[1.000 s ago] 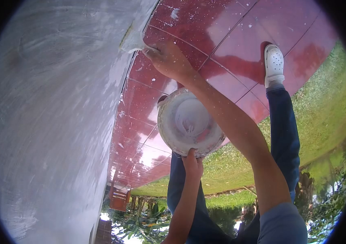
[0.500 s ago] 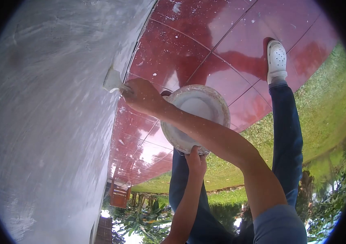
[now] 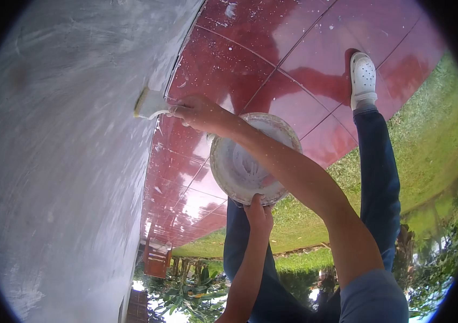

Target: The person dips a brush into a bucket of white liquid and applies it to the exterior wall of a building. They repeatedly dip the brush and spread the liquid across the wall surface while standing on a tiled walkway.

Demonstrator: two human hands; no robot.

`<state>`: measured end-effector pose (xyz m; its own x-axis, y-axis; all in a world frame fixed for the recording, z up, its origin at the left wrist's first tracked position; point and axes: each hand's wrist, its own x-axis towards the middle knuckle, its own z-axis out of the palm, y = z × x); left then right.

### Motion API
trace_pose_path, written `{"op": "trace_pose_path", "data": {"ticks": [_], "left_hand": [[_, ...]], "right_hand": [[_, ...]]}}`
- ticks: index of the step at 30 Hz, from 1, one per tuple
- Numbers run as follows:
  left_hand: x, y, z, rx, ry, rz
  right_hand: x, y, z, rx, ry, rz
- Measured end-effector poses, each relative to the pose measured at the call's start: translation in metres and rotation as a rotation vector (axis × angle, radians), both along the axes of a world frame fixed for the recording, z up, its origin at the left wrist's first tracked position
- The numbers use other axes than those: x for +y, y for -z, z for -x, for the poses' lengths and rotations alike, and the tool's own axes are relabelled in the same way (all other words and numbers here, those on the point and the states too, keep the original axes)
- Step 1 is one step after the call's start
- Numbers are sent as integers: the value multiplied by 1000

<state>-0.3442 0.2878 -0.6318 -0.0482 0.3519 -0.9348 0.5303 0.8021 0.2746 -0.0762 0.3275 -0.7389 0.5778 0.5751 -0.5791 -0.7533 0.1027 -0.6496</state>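
My right hand (image 3: 199, 114) is closed round the handle of a wide flat paintbrush (image 3: 152, 104), coated in whitish paint with a yellowish outer edge. The brush head lies over the grey-white wall (image 3: 67, 161) near its base; whether it touches cannot be told. Below my right forearm, my left hand (image 3: 260, 211) grips the near rim of a round basin (image 3: 229, 175), thumb on top and fingers hidden underneath. Whitish residue coats the basin's inside, and my right forearm covers part of it.
Glossy red floor tiles (image 3: 315, 64) with white specks run along the wall. A white clog (image 3: 364, 78) on one foot stands at the right near the grass (image 3: 428, 140). A reddish-brown wooden chair-like object (image 3: 157, 261) and plants (image 3: 196, 293) appear at the bottom.
The paintbrush has tilted, and its head now lies more sideways. My right hand has shifted a little right, uncovering different parts of the basin. My left hand keeps its grip on the rim.
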Motion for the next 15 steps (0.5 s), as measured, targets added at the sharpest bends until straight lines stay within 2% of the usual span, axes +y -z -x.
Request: {"op": "trace_pose_path", "data": {"ticks": [1, 3, 5, 6, 8, 9, 10, 11, 12, 13, 15], "left_hand": [[1, 2, -2, 5, -10, 37], [1, -8, 21, 56, -17, 74], [4, 6, 47, -46, 486, -37], [3, 10, 44, -61, 489, -38], [1, 8, 46, -37, 153, 21], [2, 8, 51, -25, 156, 28], [4, 11, 55, -37, 59, 102], [8, 15, 63, -52, -38, 169], [19, 32, 98, -115, 309, 137], [21, 23, 97, -117, 309, 137], [8, 6, 62, -105, 439, -37]], "right_hand": [[-10, -4, -1, -6, -11, -3], [-25, -14, 12, 310, -103, -85], [-2, 38, 17, 334, -161, 78], [16, 66, 13, 321, -208, 138], [45, 83, -2, 266, -120, 274], [62, 85, -7, 187, -103, 347], [81, 87, -13, 109, -86, 419], [104, 101, -15, -438, -410, 532], [94, 79, -16, -277, -364, 489], [76, 53, -12, -125, -318, 447], [32, 39, 5, 281, -61, -52]]}}
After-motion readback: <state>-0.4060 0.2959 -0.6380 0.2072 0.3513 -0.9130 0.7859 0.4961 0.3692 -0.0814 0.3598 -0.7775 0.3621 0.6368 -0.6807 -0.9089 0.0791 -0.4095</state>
